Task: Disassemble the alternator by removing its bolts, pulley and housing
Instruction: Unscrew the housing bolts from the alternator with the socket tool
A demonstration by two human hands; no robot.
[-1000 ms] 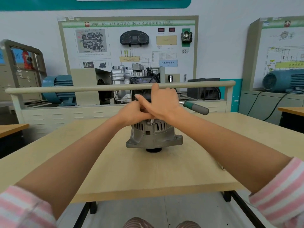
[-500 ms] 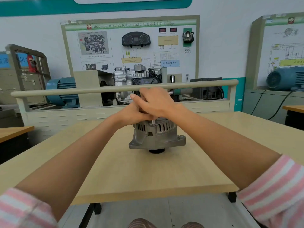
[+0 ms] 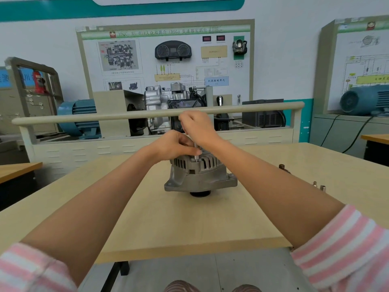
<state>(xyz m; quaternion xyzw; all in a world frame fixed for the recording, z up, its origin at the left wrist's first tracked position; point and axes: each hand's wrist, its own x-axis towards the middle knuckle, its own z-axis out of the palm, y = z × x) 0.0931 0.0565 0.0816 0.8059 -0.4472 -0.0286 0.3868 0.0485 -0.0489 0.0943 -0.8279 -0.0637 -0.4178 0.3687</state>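
Raised, right hand now grips tool shaft over alternator.

Tool handle hidden in right hand — alternator top covered.

alternator mid-table, both hands atop it, loose bolts to its right

Both hands atop alternator
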